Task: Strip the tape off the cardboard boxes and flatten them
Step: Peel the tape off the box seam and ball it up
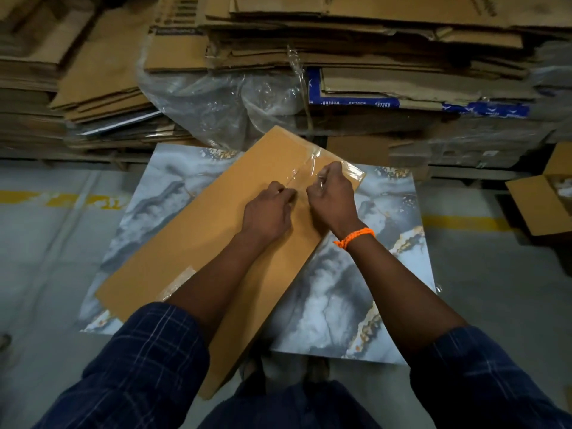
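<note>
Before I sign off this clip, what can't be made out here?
Head view only.
Grip of the left hand on the clear tape: hidden behind its own knuckles.
The second tape patch: partly covered by the left forearm.
The open box: cut off by the right edge.
Print on the blue-edged cardboard: too blurred to read.

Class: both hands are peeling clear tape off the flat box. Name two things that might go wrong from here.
1. The tape pinched by the left hand and right hand looks thin and crinkled; it may tear, leaving bits on the box.
2. A second strip at the box's near end could be missed.
</note>
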{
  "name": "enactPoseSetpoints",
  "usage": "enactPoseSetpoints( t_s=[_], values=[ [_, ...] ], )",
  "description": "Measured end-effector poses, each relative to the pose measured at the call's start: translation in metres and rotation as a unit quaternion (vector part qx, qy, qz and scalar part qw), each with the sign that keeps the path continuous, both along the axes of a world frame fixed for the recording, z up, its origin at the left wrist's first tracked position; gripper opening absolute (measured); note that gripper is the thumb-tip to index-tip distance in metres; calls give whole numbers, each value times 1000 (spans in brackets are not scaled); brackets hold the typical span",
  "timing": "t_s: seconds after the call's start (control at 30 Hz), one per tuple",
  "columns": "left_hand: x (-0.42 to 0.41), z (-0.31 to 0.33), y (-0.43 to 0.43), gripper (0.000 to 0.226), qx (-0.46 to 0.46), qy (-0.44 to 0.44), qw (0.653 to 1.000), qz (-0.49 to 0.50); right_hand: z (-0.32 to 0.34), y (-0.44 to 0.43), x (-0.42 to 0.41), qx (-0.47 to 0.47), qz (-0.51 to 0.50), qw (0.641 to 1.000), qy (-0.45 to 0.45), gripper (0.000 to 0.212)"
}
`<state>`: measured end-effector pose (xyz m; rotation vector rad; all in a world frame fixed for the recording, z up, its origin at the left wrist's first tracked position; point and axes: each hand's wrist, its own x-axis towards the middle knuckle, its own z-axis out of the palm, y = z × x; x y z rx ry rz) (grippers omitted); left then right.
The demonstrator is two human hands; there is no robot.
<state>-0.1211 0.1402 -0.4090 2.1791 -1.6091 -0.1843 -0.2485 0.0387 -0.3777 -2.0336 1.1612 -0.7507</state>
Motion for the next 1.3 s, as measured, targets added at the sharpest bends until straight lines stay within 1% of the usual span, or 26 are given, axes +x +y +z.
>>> enactPoseSetpoints(
  t_s=[0.07,0.1,0.17,0.2,0.23,0.27,0.33,0.37,0.4,0.43,0.5,0.57,0.6,0.63,0.7,0.8,0.87,0.93,1.0,1.07,1.13,1.23,1.3],
  values=[
    [5,-1,-1,26,-6,2,1000,0,-3,-6,7,14,47,998,34,39],
    [8,-2,0,26,-9,3,1000,6,-4,-9,10,13,66,996,61,50],
    [10,-9,5,26,-26,14,999,24,-7,-17,14,-16,90,989,115,74],
    [9,-12,8,27,-40,29,998,37,-8,-21,14,-31,102,985,139,79],
    [8,-15,8,28,-55,52,996,54,-9,-24,15,-41,120,979,158,78],
    [7,-16,8,29,-65,75,992,75,-11,-26,16,-51,141,974,172,71],
    [5,-17,5,32,-75,96,987,102,-16,-26,19,-88,171,966,172,45],
    [5,-19,4,33,-80,90,988,99,-17,-27,20,-117,176,965,158,30],
    [4,-22,4,34,-84,76,990,89,-19,-33,19,-138,174,965,141,20],
    [4,-26,4,34,-83,61,991,79,-18,-41,16,-145,159,969,119,15],
    [6,-33,4,33,-71,45,994,75,-5,-71,4,-135,69,987,41,15],
    [7,-37,3,33,-58,38,995,76,17,-109,-13,-101,-42,993,-52,17],
    [6,-37,2,33,-53,32,995,74,27,-127,-21,-86,-80,990,-73,19],
    [5,-35,0,31,-49,26,996,74,33,-141,-28,-73,-97,990,-77,21],
    [2,-30,-6,27,-43,22,995,83,35,-152,-33,-60,-83,992,-69,24],
    [1,-20,-24,29,-19,34,993,113,27,-128,-25,-51,-43,997,-45,23],
    [-2,-13,-40,39,-3,48,991,122,20,-99,-18,-55,0,998,-44,20],
    [-6,-7,-59,52,13,62,991,122,15,-72,-14,-49,36,996,-61,13],
    [-12,-6,-76,57,29,47,992,113,13,-57,-13,7,42,995,-92,12],
    [-17,-9,-88,60,48,12,993,104,15,-62,-14,94,18,983,-156,11],
    [-17,-14,-94,65,64,-5,993,103,19,-89,-21,141,-42,966,-212,10],
    [-22,-22,-91,69,66,-28,993,89,30,-147,-28,165,-127,949,-238,14],
    [-30,-28,-89,70,72,-37,994,68,38,-181,-27,146,-139,953,-226,16]
  ],
)
